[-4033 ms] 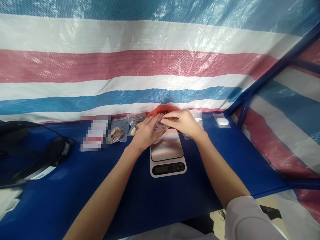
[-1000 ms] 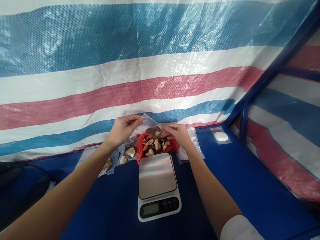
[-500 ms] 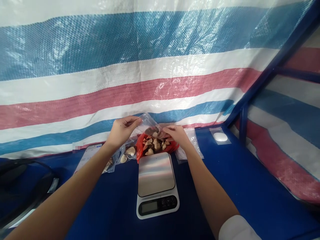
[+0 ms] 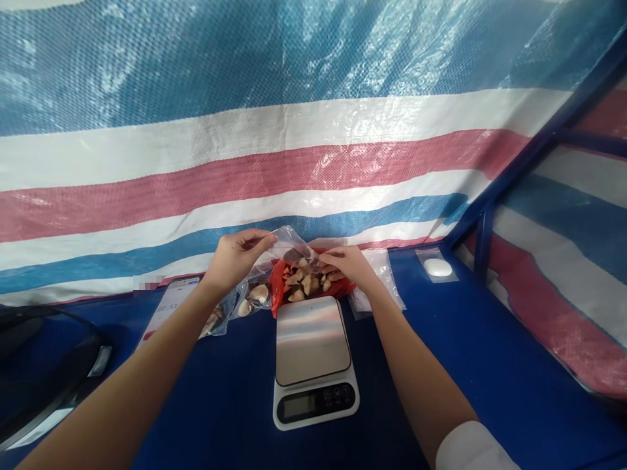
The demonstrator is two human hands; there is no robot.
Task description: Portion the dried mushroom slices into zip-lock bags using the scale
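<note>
Between my hands is a clear plastic bag (image 4: pixel 287 241) with a few brown pieces inside. My left hand (image 4: pixel 234 260) pinches its upper left edge between thumb and fingers. Closed on the bag's right side is my right hand (image 4: pixel 349 266), fingers bent. Just below, a red plastic bag (image 4: pixel 277 294) lies spread around a heap of brown and cream pieces, which look like dried mushrooms (image 4: pixel 307 285). In front of it stands a kitchen scale (image 4: pixel 313 343) with a bare metal plate; its display is too dim to read.
Filled clear bags (image 4: pixel 253 299) lie left of the red bag, beside a phone (image 4: pixel 169 307) partly behind my left forearm. Flat clear bags (image 4: pixel 375 281) lie at right, then a white rounded object (image 4: pixel 437 267). A striped tarp (image 4: pixel 274 170) hangs behind the blue table (image 4: pixel 470 352).
The view has shifted slightly, so the scale and bags appear a little further right. My hands keep the same hold on the clear bag; the brown pieces in it have moved slightly.
</note>
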